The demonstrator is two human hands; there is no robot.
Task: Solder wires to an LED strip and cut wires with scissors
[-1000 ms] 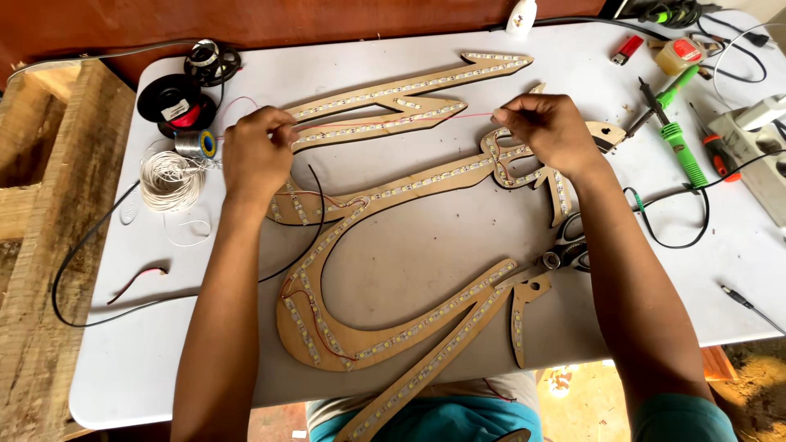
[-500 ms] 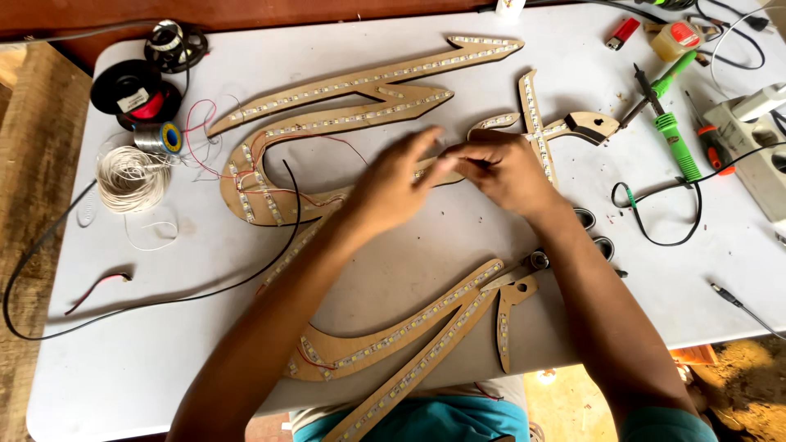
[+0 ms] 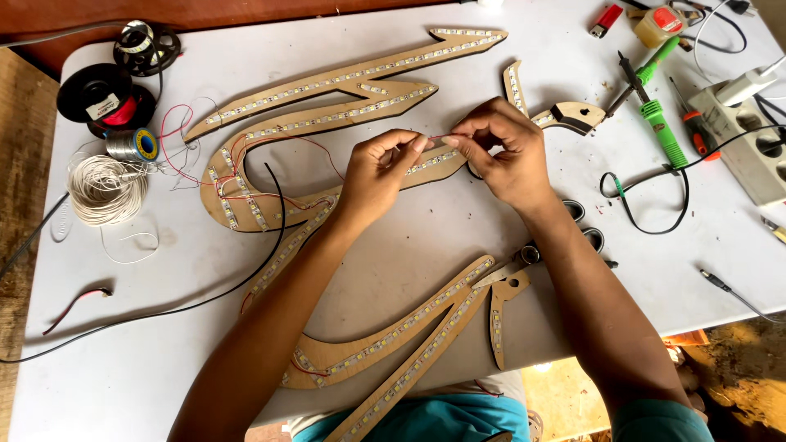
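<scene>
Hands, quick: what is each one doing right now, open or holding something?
Left hand: fingertips pinched shut on a thin red wire.
Right hand: fingertips pinched on the same wire, above the wooden cutout with LED strips.

the right hand [image 3: 503, 155] and forearm cover part of the wooden cutout [image 3: 327, 123] and most of the scissors [image 3: 585, 225]. the red wire [image 3: 440, 137] pinched between both hands is too thin to follow (left hand [image 3: 381, 172] hides its end). the power strip [image 3: 749, 143] runs off the right edge.

Bare table [image 3: 442, 237] below hands; tools [image 3: 663, 135] crowding right.
</scene>
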